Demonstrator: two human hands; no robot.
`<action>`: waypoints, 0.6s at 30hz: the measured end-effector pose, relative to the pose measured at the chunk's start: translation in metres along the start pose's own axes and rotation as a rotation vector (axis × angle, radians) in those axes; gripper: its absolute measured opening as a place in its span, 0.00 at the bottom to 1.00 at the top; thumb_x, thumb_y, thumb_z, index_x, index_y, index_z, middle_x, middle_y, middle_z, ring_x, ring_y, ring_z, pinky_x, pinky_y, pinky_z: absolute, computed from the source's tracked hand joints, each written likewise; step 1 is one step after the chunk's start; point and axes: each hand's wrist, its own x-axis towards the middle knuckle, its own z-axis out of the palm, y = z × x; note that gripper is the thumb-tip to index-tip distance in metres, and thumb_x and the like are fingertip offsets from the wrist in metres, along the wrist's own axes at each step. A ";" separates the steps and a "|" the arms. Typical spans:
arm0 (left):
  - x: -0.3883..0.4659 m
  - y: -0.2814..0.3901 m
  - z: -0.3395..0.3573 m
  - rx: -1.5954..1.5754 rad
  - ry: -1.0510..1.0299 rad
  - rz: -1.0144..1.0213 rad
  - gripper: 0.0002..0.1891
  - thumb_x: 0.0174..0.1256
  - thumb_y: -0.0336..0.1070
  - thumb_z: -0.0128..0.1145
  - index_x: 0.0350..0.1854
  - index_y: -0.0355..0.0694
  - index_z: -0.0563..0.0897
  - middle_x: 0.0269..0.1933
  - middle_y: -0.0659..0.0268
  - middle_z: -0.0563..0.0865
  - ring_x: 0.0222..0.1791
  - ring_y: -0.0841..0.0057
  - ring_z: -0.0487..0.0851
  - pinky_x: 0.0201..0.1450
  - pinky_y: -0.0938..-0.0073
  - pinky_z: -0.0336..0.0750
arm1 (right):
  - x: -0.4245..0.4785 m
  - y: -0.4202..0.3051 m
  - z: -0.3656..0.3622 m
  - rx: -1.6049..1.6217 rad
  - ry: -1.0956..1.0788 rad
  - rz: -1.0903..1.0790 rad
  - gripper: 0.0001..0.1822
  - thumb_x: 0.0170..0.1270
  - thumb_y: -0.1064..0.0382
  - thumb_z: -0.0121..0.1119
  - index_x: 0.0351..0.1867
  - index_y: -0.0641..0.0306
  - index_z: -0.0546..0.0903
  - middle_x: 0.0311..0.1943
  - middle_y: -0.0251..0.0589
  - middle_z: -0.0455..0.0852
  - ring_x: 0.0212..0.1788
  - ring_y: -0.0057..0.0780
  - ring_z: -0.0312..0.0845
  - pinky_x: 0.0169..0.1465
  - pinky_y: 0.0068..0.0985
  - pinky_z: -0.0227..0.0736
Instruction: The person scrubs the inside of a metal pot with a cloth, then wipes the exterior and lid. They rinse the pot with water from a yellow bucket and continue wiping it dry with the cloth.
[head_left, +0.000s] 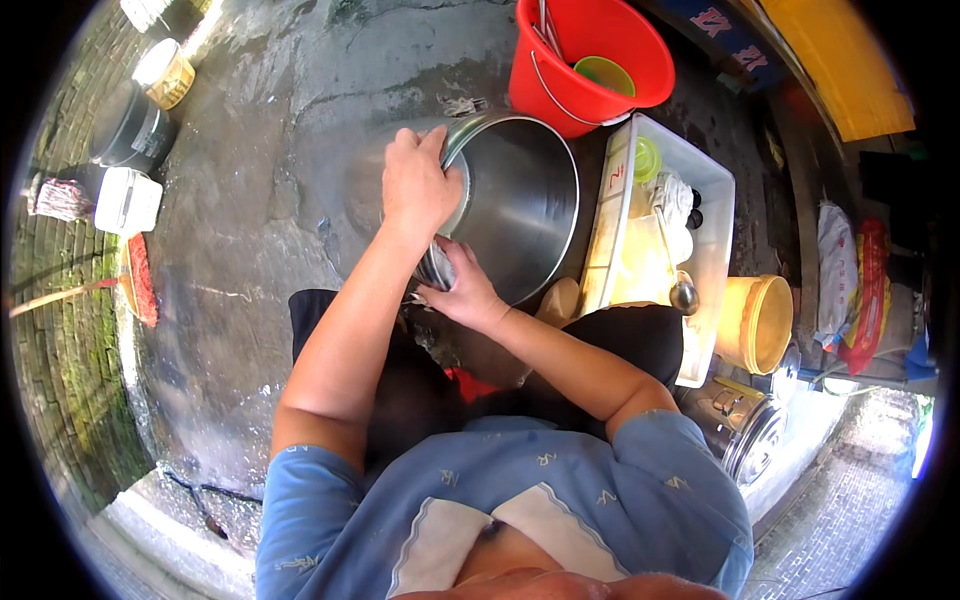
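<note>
A large stainless steel pot (517, 202) lies tilted on the wet ground before me, its round mouth facing right. My left hand (421, 178) is closed over the left part of its rim, fingers pointing away from me. Nearer to me, my right hand (466, 289) grips the lower left part of the rim, where a small whitish-grey patch shows under the fingers; whether that is a cloth or shining metal, I cannot tell. The pot's outer side is mostly hidden by my left hand and forearm.
Beyond the pot stands a red bucket (536, 82) with a green bowl. At right are a white plastic crate (720, 225) holding a ladle (683, 298), a yellow bucket (772, 322) and a lidded steel pot (720, 416). Buckets and a red-bristled broom (141, 279) line the brick wall at left.
</note>
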 end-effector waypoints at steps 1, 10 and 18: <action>0.001 -0.002 0.006 -0.066 0.100 -0.001 0.24 0.50 0.32 0.58 0.53 0.38 0.84 0.44 0.50 0.83 0.47 0.56 0.81 0.51 0.57 0.76 | 0.001 0.007 0.000 0.116 -0.038 0.066 0.31 0.59 0.57 0.63 0.63 0.65 0.71 0.57 0.55 0.73 0.62 0.49 0.69 0.65 0.37 0.67; 0.017 -0.028 -0.004 -0.499 -0.164 0.041 0.27 0.48 0.23 0.54 0.56 0.37 0.82 0.57 0.53 0.81 0.54 0.60 0.82 0.56 0.70 0.76 | 0.095 0.069 -0.126 -1.469 -0.920 -0.381 0.19 0.60 0.52 0.60 0.55 0.35 0.82 0.54 0.31 0.78 0.59 0.31 0.70 0.62 0.46 0.55; 0.010 -0.025 0.008 -0.321 -0.109 0.166 0.28 0.50 0.23 0.56 0.60 0.39 0.80 0.58 0.52 0.80 0.59 0.58 0.80 0.60 0.70 0.74 | 0.194 0.172 -0.021 -1.523 -0.630 -0.187 0.23 0.71 0.54 0.47 0.66 0.51 0.73 0.72 0.41 0.65 0.74 0.42 0.54 0.73 0.48 0.45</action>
